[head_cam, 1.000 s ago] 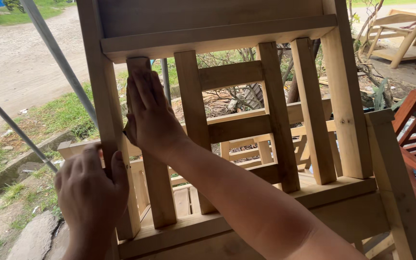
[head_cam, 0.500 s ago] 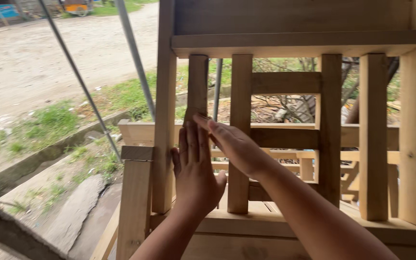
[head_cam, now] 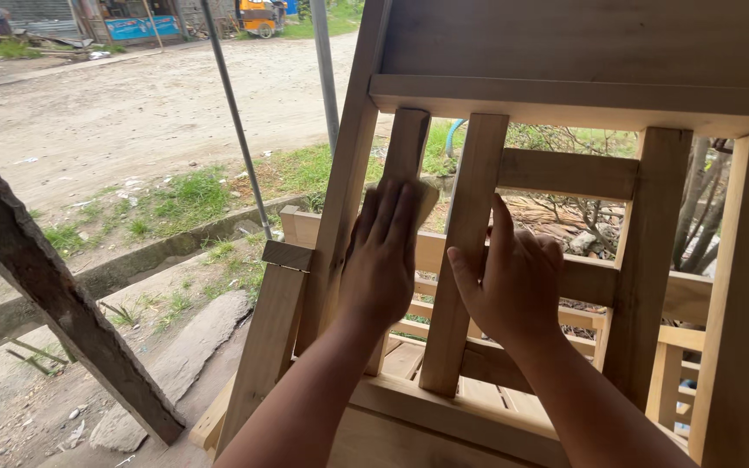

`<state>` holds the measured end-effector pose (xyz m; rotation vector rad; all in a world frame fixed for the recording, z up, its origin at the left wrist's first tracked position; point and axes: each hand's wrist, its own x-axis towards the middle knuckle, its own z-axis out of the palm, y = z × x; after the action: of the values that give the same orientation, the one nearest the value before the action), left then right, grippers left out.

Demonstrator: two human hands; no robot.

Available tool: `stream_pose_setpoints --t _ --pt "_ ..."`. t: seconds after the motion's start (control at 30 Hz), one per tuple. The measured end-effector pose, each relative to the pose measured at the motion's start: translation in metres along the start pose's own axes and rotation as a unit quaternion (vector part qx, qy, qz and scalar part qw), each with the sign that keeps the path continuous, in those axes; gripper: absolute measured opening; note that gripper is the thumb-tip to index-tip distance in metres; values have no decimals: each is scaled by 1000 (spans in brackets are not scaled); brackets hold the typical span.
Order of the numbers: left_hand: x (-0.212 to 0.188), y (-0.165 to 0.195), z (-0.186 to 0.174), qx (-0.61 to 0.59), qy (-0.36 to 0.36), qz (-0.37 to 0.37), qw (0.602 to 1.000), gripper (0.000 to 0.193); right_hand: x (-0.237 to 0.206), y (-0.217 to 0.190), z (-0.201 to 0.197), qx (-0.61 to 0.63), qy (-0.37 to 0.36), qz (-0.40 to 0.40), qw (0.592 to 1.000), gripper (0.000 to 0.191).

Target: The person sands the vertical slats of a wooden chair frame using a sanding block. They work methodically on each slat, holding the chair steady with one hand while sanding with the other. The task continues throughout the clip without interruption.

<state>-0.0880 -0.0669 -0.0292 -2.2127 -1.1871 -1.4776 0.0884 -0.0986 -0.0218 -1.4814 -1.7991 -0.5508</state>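
Since half a second ago, our left hand point(head_cam: 383, 260) has slid up the pale upright wooden slat point(head_cam: 405, 147) at left of the unfinished timber chair frame point(head_cam: 582, 95), fingers flat, gripping nothing. Right hand point(head_cam: 509, 277) loosely cups the neighbouring slat point(head_cam: 470, 234). Step: rubbing slats smooth; next, we judge, steady pressure further upward.
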Motion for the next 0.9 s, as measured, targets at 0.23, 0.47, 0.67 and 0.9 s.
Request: stream_pose_setpoints --t 0.23,0.47,0.67,0.9 --pt "23 -20 22 25 10 14 1000 60 0 -5 -8 -8 -19 -9 1000 90" --pt "37 -11 11 -8 2 18 1000 55 -3 -3 -8 4 -67 12 998 94" --pt "-24 -7 -8 -30 -28 44 998 55 -1 -7 -11 -15 -34 9 999 92" --pt "79 -15 25 -54 -23 -44 997 59 3 -8 -15 -15 -106 61 992 93"
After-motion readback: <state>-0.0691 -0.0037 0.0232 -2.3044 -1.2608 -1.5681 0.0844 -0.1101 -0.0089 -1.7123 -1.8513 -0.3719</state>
